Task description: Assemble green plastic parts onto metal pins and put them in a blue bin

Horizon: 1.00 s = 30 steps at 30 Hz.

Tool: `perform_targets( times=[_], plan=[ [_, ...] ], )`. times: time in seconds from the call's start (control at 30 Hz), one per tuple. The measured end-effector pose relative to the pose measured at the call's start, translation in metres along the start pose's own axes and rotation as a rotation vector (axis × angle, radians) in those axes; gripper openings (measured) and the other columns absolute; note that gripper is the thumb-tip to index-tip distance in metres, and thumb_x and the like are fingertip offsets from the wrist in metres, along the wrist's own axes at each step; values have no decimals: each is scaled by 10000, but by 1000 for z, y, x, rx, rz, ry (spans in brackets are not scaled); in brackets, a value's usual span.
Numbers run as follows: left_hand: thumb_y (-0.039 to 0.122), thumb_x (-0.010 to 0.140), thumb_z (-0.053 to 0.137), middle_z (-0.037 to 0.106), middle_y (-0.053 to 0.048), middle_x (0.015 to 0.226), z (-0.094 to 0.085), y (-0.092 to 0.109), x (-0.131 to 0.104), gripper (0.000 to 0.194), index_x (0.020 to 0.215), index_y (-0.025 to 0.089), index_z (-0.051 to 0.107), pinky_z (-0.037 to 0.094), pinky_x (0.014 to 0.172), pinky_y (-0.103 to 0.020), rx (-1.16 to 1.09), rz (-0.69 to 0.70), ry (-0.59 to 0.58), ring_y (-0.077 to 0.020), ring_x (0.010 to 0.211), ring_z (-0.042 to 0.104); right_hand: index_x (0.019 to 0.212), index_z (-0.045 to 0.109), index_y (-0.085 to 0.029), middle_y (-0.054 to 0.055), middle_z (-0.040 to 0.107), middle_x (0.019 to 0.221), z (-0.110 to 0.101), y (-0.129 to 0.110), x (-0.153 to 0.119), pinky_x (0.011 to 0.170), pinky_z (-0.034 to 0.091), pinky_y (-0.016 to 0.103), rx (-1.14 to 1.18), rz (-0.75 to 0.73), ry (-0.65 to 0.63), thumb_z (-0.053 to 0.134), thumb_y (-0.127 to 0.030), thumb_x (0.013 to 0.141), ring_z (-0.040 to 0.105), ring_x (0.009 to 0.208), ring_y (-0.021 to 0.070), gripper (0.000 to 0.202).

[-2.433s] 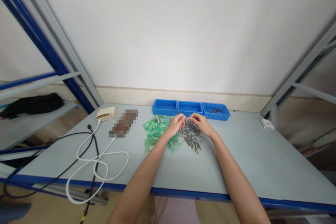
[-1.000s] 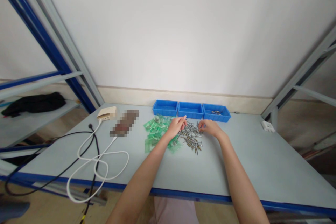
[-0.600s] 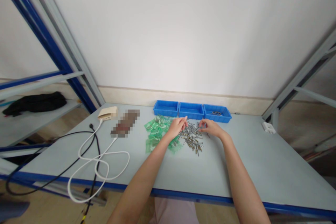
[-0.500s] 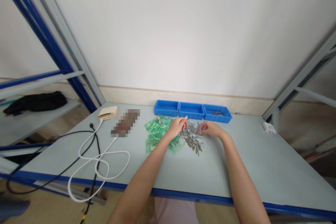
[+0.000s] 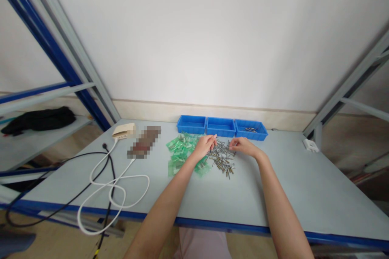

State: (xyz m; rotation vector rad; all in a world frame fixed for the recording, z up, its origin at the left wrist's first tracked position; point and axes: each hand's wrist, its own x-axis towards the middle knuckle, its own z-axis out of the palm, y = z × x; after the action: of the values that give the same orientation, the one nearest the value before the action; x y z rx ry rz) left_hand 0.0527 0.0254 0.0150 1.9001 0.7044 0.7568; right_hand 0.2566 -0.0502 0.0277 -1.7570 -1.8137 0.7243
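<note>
A loose pile of thin metal pieces (image 5: 223, 162), like screws or bolts, lies on the table; some have brass-coloured parts. My left hand (image 5: 206, 145) is closed with curled fingers at the pile's left edge, over the green plastic bags (image 5: 182, 149). What it holds, if anything, is hidden. At the right edge of the pile, my right hand (image 5: 242, 146) is closed in a pinch, fingertips down among the metal pieces. Anything between those fingertips is too small to make out. Behind the pile stand three joined blue bins; the right bin (image 5: 261, 134) has a few metal pieces inside.
The left bin (image 5: 191, 130) and middle bin (image 5: 221, 133) stand against the wall. To the left are a cream box (image 5: 121, 130), a blurred dark object (image 5: 144, 142), a looped white cable (image 5: 148, 188) and black cable (image 5: 114, 188). A white socket (image 5: 310, 145) lies far right.
My right hand has shifted slightly up and left over the pile's edge. My left hand stays nearly where it was. The camera view has moved a little.
</note>
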Motion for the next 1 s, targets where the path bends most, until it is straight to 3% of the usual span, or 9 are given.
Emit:
perform_targets(
  times=[0.2, 0.43, 0.67, 0.8, 1.0],
  plan=[
    [512, 798, 489, 492, 51, 504, 4, 1, -1, 375, 900, 160, 567, 282, 417, -192, -55, 27, -42, -79, 400, 400, 780, 668, -147, 33, 670, 710, 0, -22, -1, 613, 430, 256, 205, -94, 84, 613, -363, 705, 581, 648, 152, 235],
    [451, 828, 451, 442, 52, 468, 4, 2, -1, 343, 711, 145, 554, 313, 452, -194, -57, 64, -62, -74, 412, 390, 782, 662, -153, 37, 679, 735, 9, -31, 5, 635, 402, 250, 172, -164, 184, 561, -409, 767, 563, 664, 146, 276],
    [489, 831, 435, 418, 53, 452, 4, 8, -1, 393, 643, 154, 513, 311, 449, -207, -68, 48, 5, -78, 402, 371, 663, 612, -145, 28, 634, 634, 16, -33, 6, 564, 383, 240, 254, -134, 97, 409, -509, 842, 493, 556, 119, 454],
    [498, 834, 432, 421, 51, 445, 3, 11, -1, 400, 649, 156, 524, 319, 472, -211, -48, 65, 66, -83, 417, 384, 717, 616, -146, 21, 628, 649, 16, -34, 7, 561, 382, 238, 334, -144, 64, 504, -523, 784, 501, 573, 122, 399],
    [490, 822, 460, 432, 51, 456, 2, 7, 0, 373, 685, 154, 550, 311, 477, -210, -50, 75, 71, -84, 427, 386, 677, 577, -161, -5, 574, 613, 17, -37, 7, 577, 351, 237, 270, -145, 202, 497, -462, 799, 482, 585, 121, 335]
  ],
)
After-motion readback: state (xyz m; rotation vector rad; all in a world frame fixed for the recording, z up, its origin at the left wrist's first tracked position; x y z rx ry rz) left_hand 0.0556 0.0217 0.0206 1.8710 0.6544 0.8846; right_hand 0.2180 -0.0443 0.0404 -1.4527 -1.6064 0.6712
